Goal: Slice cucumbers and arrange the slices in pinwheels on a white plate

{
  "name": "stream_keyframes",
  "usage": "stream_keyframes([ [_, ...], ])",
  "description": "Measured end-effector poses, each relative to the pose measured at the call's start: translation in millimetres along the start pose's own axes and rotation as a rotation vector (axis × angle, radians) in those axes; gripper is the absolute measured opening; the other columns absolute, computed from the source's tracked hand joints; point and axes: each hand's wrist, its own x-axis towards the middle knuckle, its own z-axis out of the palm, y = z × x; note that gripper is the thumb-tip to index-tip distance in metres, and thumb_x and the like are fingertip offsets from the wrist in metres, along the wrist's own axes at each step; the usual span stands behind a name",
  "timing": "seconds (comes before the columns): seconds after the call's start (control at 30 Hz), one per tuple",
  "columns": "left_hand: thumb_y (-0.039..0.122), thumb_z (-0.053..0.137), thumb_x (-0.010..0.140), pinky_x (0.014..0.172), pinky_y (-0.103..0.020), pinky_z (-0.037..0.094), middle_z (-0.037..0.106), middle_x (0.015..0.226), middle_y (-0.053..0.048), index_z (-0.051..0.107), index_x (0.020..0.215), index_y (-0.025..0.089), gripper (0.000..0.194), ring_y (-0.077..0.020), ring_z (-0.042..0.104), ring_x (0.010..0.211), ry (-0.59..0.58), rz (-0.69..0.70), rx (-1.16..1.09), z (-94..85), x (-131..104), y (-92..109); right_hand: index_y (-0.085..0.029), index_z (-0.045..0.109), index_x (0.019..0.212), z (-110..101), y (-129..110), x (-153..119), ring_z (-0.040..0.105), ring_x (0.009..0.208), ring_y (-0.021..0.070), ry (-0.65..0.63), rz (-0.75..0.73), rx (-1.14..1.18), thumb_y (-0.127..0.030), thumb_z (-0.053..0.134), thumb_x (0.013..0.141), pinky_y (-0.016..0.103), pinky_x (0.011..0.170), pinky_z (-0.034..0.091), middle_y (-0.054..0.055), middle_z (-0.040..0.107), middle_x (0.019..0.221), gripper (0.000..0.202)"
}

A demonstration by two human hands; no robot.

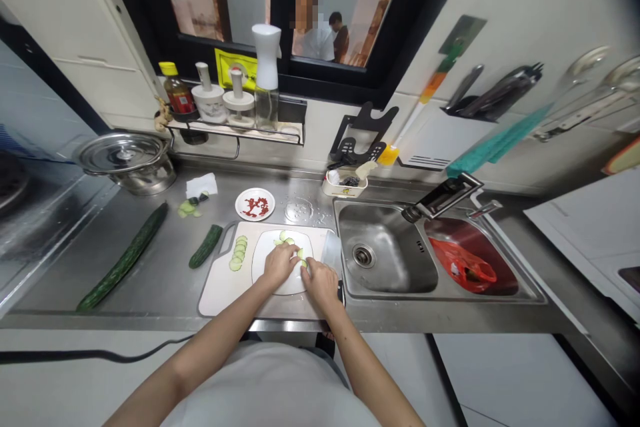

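My left hand [281,263] is over a white square plate [285,288], its fingertips pinched at a thin cucumber slice [300,253]. Close beside it, my right hand [323,281] pinches another slice [303,263] at the plate's right side. More cucumber slices [284,238] lie toward the plate's far rim. The plate rests on a pale cutting board [220,293]. A row of overlapping cucumber slices [239,253] lies on the board's left part. At its right edge is a knife [331,250], its dark handle partly hidden by my right hand.
Left of the board lie a cucumber piece [205,246] and a long cucumber [125,257]. Behind are a small plate with red pieces [255,193], cucumber scraps [189,209] and a lidded steel pot [131,163]. A double sink [387,287] with a red bag [465,267] is on the right.
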Motion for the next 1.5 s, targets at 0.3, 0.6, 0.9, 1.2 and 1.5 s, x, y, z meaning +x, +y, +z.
stream_keyframes([
  [0.3, 0.027, 0.058, 0.085, 0.083, -0.027, 0.043, 0.066, 0.093, -0.003, 0.068, 0.103, 0.023, 0.021, -0.0182, 0.059, 0.095, 0.047, 0.018, -0.052, -5.6, -8.3, 4.0, -0.023, 0.063, 0.111, 3.2, 0.6, -2.0, 0.063, 0.085, 0.0156, 0.025, -0.032, 0.043, -0.035, 0.040, 0.094, 0.024, 0.074, 0.034, 0.005, 0.071, 0.093, 0.031],
  [0.6, 0.036, 0.056, 0.085, 0.082, -0.028, 0.045, 0.068, 0.091, -0.003, 0.069, 0.101, 0.022, 0.026, -0.0183, 0.062, 0.087, 0.213, -0.062, -0.219, -32.1, -51.9, -36.3, -0.022, 0.066, 0.111, -0.5, -0.7, -9.5, 0.064, 0.089, 0.0160, 0.137, -0.068, 0.119, -0.034, 0.038, 0.095, 0.023, 0.077, 0.037, 0.005, 0.072, 0.099, 0.034],
  [0.9, 0.042, 0.052, 0.083, 0.077, -0.027, 0.045, 0.069, 0.100, -0.004, 0.067, 0.107, 0.022, 0.035, -0.0200, 0.062, 0.089, 0.345, -0.374, -0.128, -66.7, -84.4, -101.1, -0.019, 0.067, 0.110, -0.1, -0.8, -12.5, 0.064, 0.093, 0.0162, 0.147, -0.073, 0.197, -0.030, 0.037, 0.095, 0.022, 0.082, 0.040, 0.007, 0.072, 0.101, 0.036],
  [1.2, 0.049, 0.053, 0.080, 0.070, -0.029, 0.042, 0.069, 0.091, -0.005, 0.065, 0.106, 0.022, 0.039, -0.0233, 0.063, 0.086, 0.272, -0.551, 0.041, -71.2, -86.5, -106.9, -0.018, 0.069, 0.108, 3.3, -1.7, -11.2, 0.064, 0.085, 0.0157, 0.172, -0.093, 0.221, -0.030, 0.037, 0.094, 0.023, 0.080, 0.041, 0.007, 0.073, 0.095, 0.036],
  [1.5, 0.051, 0.053, 0.080, 0.073, -0.031, 0.042, 0.069, 0.093, -0.006, 0.065, 0.101, 0.022, 0.038, -0.0244, 0.063, 0.086, 0.245, -0.538, 0.105, -63.6, -83.3, -110.3, -0.020, 0.069, 0.109, 3.6, 4.0, -13.4, 0.065, 0.090, 0.0162, 0.185, -0.083, 0.248, -0.032, 0.037, 0.094, 0.023, 0.080, 0.042, 0.007, 0.072, 0.100, 0.037],
])
